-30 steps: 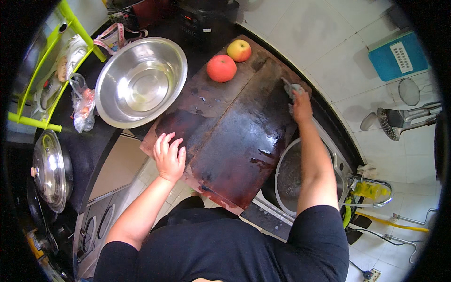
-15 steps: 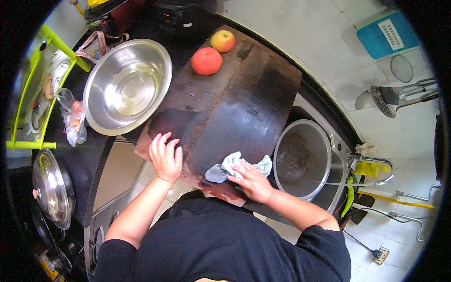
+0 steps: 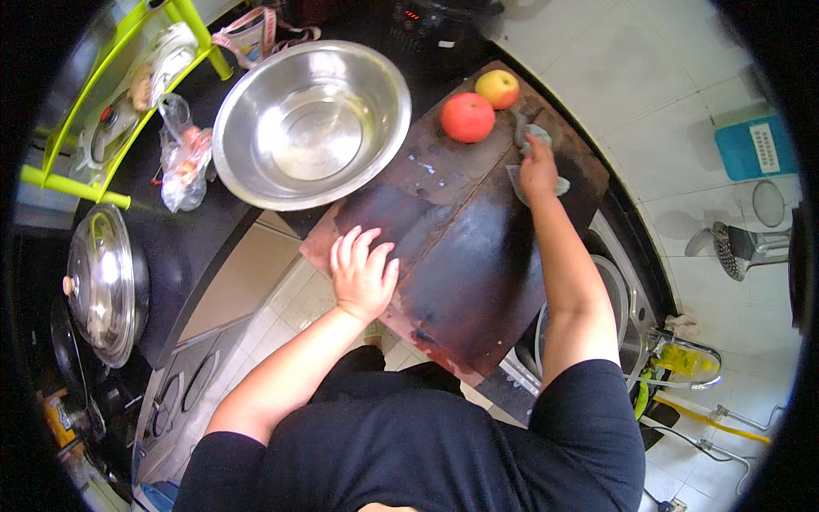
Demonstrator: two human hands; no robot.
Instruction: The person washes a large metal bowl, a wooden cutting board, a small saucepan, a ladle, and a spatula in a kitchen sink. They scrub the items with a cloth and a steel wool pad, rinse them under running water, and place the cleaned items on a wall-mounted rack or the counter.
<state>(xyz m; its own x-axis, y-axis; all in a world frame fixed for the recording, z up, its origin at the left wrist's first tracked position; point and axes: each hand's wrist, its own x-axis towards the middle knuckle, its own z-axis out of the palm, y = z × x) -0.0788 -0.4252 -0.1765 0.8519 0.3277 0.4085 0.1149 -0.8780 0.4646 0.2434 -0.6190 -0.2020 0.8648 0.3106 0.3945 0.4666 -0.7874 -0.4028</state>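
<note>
A dark wet wooden cutting board (image 3: pixel 473 256) lies slantwise in front of me. My left hand (image 3: pixel 364 277) rests on its near left part, fingers spread and holding nothing. Toward the board's far right, my right hand (image 3: pixel 537 175) presses on a pale grey-green cloth (image 3: pixel 537 134), which shows at the fingertips and beside the wrist. Just left of the cloth, a smooth round red fruit (image 3: pixel 467 118) sits on the board, touching or nearly touching a yellow-red apple (image 3: pixel 497 89) behind it.
Left of the board stands a wide steel basin (image 3: pixel 311 124). Beyond it are a knotted plastic bag (image 3: pixel 183 158), a green rack (image 3: pixel 128 43) and a lidded pan (image 3: pixel 107 286). At right, my arm partly covers a pot (image 3: pixel 610 299) in the sink, near a faucet (image 3: pixel 712 371).
My right hand has carried the cloth from the board's near edge to its far right, close to the fruit. My left hand stays on the board. The whole view has shifted.
</note>
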